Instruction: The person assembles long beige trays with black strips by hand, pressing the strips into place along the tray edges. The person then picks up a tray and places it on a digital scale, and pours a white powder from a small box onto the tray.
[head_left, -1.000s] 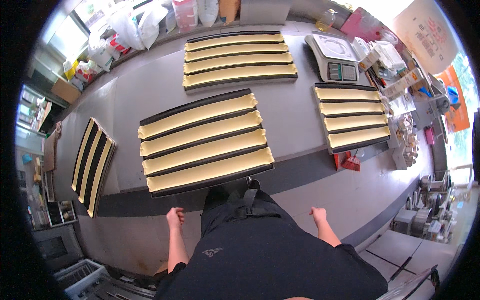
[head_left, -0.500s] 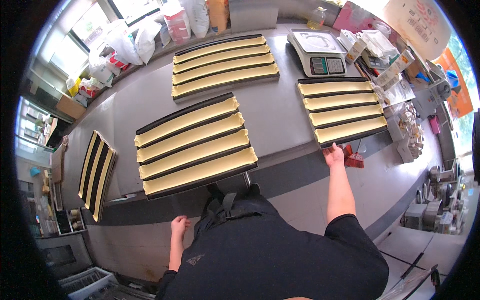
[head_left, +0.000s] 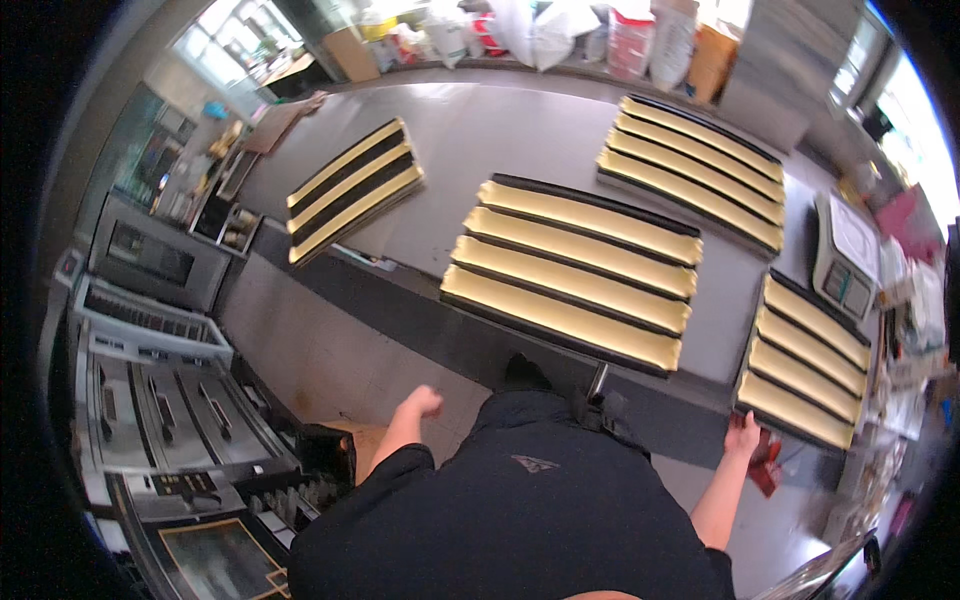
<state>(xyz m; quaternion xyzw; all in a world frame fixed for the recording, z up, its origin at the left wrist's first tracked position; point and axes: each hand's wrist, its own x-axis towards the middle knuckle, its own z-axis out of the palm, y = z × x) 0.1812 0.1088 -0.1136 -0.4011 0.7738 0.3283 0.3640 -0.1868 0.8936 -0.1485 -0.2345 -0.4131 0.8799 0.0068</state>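
My right hand [head_left: 742, 433] is at the near left corner of a black channelled tray [head_left: 795, 427] on the right, its fingers closed at the edge. Pale yellow strips [head_left: 806, 352], perhaps dough or liners, run along that tray's channels. My left hand [head_left: 425, 402] hangs in front of the table with curled fingers and nothing visible in it. A larger tray with similar strips [head_left: 575, 280] lies at the table's front middle, and another set of strips [head_left: 690, 170] is on a tray behind it. Farther left sits a tray with fewer strips [head_left: 365, 200].
The trays are on a long metal table [head_left: 470, 115]. A scale [head_left: 846, 260] stands behind the right tray. Bags [head_left: 630, 45] line the back. At the left are steel drawers or doors with handles [head_left: 160, 405]. A red brush-like thing [head_left: 766, 465] is below my right hand.
My view has turned to the left, so the trays appear farther right and more of the left-hand equipment shows. My right hand stays at the right tray's edge; my left hand remains free.
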